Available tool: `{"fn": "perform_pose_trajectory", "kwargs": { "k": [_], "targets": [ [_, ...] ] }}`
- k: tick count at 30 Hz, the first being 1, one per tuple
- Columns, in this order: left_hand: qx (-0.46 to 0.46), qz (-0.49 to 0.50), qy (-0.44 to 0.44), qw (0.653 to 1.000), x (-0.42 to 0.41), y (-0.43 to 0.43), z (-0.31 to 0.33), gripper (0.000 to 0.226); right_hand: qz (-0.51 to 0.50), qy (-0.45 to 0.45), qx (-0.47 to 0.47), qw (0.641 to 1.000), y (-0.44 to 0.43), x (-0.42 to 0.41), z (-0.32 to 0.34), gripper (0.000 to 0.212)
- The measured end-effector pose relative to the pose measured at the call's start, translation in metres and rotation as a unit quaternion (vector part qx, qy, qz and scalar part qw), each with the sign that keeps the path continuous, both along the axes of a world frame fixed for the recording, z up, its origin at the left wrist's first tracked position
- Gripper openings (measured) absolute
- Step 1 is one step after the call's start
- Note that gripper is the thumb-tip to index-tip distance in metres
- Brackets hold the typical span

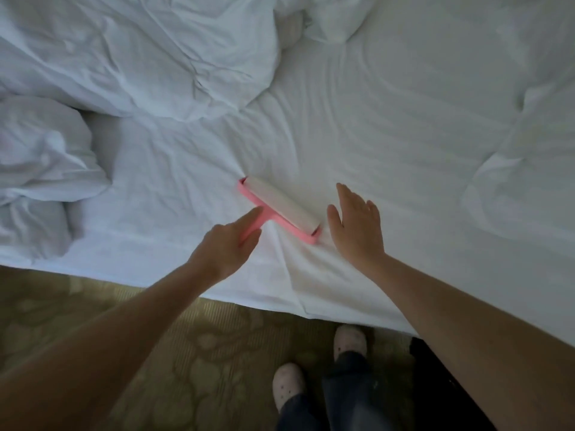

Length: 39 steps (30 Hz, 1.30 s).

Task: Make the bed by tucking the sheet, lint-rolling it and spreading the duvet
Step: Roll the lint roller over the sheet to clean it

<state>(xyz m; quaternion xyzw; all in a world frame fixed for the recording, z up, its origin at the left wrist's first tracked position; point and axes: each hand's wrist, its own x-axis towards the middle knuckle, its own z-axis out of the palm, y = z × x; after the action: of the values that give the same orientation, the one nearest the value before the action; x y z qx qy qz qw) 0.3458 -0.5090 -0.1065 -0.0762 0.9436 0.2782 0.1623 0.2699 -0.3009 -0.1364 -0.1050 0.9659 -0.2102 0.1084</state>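
left hand (227, 244) grips the pink lint roller (284, 209) by its handle, drum running far-left to near-right, right hand (357, 231) spread flat on the sheet (389, 135) beside its near end.

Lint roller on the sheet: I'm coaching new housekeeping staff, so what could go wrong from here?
1. The sheet is creased around the lint roller, so the roll may bunch the cloth rather than clean it.
2. The right hand is open right beside the roller's end and could stick to it.
3. The heaped duvet covers part of the sheet, which may go unrolled.
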Motion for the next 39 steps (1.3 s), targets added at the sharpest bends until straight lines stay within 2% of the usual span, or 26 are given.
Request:
{"fn": "perform_pose_trajectory", "kwargs": {
  "k": [5,8,12,15,20,23,27,30,32,35,37,39],
  "targets": [
    [0.039,0.095,0.095,0.990,-0.053,0.025,-0.014,0.048,-0.005,-0.018,0.009,1.000,0.012,0.021,-0.014,0.050],
    [0.020,0.086,0.080,0.993,-0.074,0.043,-0.033,0.047,0.006,-0.019,-0.003,1.000,0.007,0.031,-0.019,0.050],
    [0.007,0.077,0.067,0.995,-0.034,0.031,-0.039,0.047,0.039,-0.013,-0.019,0.999,-0.001,0.045,-0.029,0.051],
    [0.017,0.079,0.046,0.996,0.012,0.010,-0.032,0.049,0.040,0.009,-0.035,0.999,-0.008,0.056,-0.034,0.061],
    [0.080,0.120,0.053,0.988,0.057,-0.017,-0.034,0.047,0.113,0.179,-0.007,0.977,-0.025,0.078,-0.033,0.040],
    [0.121,0.145,0.078,0.979,0.056,-0.025,-0.032,0.045,0.132,0.247,0.018,0.960,-0.040,0.088,-0.039,0.043],
    [0.145,0.212,0.177,0.950,0.039,-0.034,-0.024,0.045,0.115,0.325,0.030,0.938,-0.055,0.101,-0.058,0.053],
    [0.143,0.254,0.203,0.935,0.022,-0.041,-0.019,0.045,0.220,0.306,0.024,0.926,-0.068,0.112,-0.075,0.059],
    [0.110,0.235,0.180,0.949,0.014,-0.045,-0.017,0.046,0.302,0.271,0.060,0.912,-0.077,0.110,-0.090,0.068],
    [0.094,0.203,0.135,0.965,0.014,-0.044,-0.020,0.045,0.336,0.228,0.120,0.906,-0.086,0.103,-0.107,0.080],
    [0.094,0.192,0.117,0.970,0.019,-0.041,-0.028,0.045,0.341,0.241,0.143,0.897,-0.087,0.108,-0.113,0.069],
    [0.099,0.188,0.110,0.971,0.024,-0.037,-0.034,0.045,0.348,0.258,0.120,0.893,-0.088,0.114,-0.118,0.054]
  ]
}}
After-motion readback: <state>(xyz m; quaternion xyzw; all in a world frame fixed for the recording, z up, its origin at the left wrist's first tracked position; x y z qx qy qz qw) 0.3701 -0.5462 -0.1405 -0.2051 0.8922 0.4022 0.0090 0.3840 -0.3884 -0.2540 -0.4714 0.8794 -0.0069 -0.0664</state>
